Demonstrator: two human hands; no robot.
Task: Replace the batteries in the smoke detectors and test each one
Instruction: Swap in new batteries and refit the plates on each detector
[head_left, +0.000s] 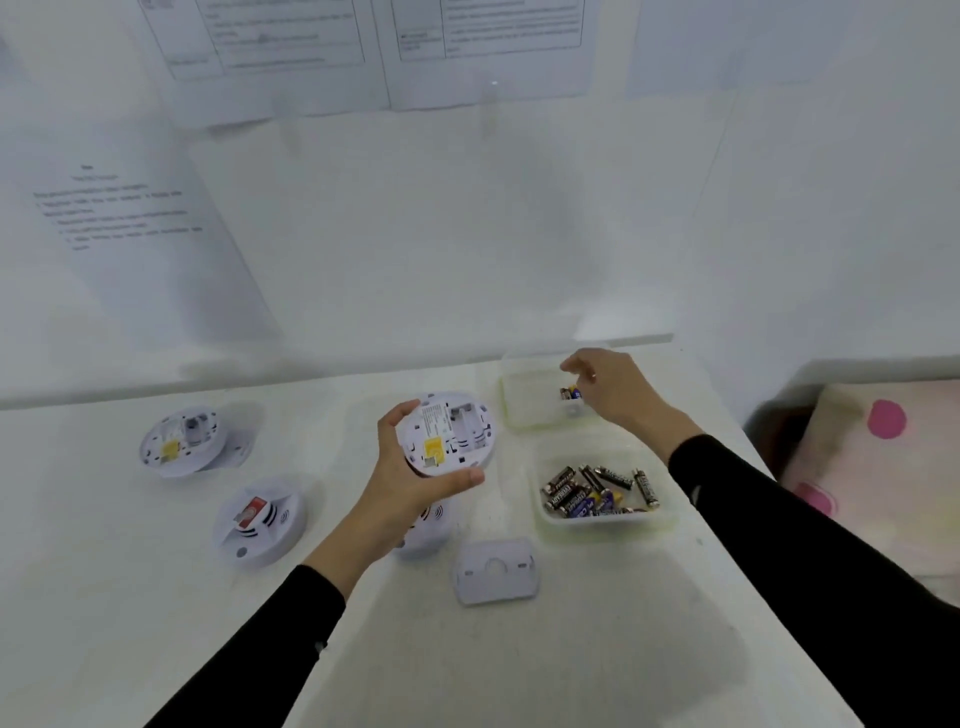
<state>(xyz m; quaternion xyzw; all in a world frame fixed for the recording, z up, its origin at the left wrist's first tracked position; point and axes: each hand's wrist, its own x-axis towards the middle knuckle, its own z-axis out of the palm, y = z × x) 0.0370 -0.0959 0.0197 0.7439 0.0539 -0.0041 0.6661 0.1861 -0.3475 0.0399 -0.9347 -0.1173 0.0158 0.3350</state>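
Left hand (410, 483) is wrapped round a lifted smoke detector (447, 434), its bay empty, while right hand (608, 389) is held loosely open, empty, over the far tray (511, 410); refilling and testing are judged outstanding.

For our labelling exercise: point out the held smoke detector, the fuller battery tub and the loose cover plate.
held smoke detector (445, 436), head view, back face.
fuller battery tub (602, 526), head view, near wall.
loose cover plate (493, 586), head view, lower face.

We record: wall sheets (291, 47), print blurred, upper ones cut by the top edge; held detector (447, 434), label unreadable; second detector (434, 526), mostly hidden under our left hand (410, 488); far-tray batteries (570, 393), partly behind our right hand (613, 389).
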